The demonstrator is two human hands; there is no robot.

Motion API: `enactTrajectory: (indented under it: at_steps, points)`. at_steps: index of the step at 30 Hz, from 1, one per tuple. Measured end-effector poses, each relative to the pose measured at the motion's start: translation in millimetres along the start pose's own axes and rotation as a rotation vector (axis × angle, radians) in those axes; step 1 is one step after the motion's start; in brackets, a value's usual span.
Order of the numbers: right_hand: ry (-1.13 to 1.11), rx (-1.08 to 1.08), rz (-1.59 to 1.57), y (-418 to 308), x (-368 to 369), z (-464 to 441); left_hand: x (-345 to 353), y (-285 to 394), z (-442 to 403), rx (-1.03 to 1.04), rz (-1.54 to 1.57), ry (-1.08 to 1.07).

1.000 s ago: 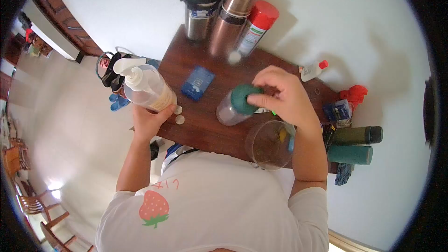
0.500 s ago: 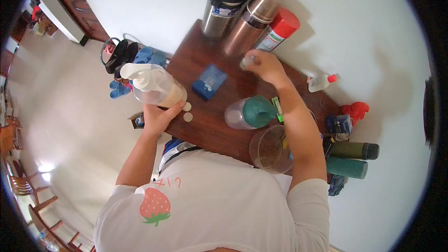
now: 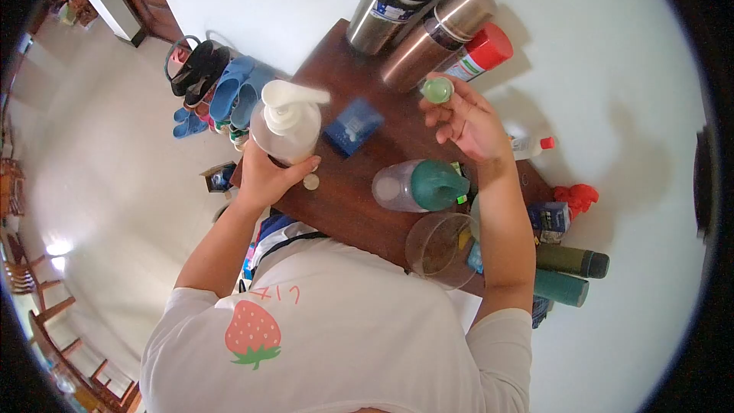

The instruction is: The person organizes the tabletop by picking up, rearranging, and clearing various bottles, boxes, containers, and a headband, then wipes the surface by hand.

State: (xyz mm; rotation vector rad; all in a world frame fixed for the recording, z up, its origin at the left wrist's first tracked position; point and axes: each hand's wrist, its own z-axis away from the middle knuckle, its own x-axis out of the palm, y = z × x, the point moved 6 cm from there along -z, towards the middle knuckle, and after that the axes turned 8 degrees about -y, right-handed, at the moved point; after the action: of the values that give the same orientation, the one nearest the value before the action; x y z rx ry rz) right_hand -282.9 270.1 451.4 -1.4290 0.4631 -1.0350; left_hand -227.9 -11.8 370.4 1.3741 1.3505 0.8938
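My left hand [image 3: 264,177] is wrapped round the lower part of a white pump bottle [image 3: 287,134], at the left edge of the brown table [image 3: 405,126]. Just beside its thumb lies a pale round disc [image 3: 311,182]. Over the far right side, my right hand [image 3: 472,124] pinches a small translucent green round object [image 3: 437,90] between thumb and fingers; its exact kind is unclear. Between the hands lies a blue box [image 3: 354,127]. A clear bottle with a green top [image 3: 420,185] rests on its side nearer my body.
Along the wall stand a steel flask [image 3: 380,24], a copper thermos [image 3: 419,52] and a red-capped can [image 3: 487,47]. A clear round container [image 3: 436,251] sits at the near edge. Two green bottles [image 3: 569,260] lie to the right. Shoes [image 3: 233,92] are on the floor.
My right hand has turned palm up, bringing the green object into clear view. The pump bottle has swung more upright, its spout now pointing right. The whole view has shifted slightly.
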Motion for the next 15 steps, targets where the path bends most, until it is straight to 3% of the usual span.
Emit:
enactTrajectory:
  at_steps: [3, 6, 9, 11, 13, 15]
  points:
    - [0.184, 0.046, 0.326, 0.2, -8.8, -5.8, 0.1, -0.4, 0.7, 0.003, -0.032, 0.018]
    - [0.278, 0.034, 1.3, 14.2, -23.6, -21.2, 1.1, -6.1, 0.8, -0.041, -0.045, -0.025]
    - [0.359, 0.193, 1.678, 32.5, -15.2, -31.3, 1.6, 0.4, -0.8, -0.08, -0.043, -0.026]
    - [0.373, 0.235, 1.596, 39.1, -17.0, -34.6, 4.6, 12.6, 2.0, -0.105, -0.079, 0.007]
    - [0.363, 0.232, 1.653, 31.7, -9.4, -22.6, 7.3, -8.5, 7.1, -0.16, 0.17, 0.013]
    - [0.386, 0.362, 1.648, 13.1, -8.8, -7.2, 4.1, -0.2, 4.5, -0.19, 0.101, 0.023]
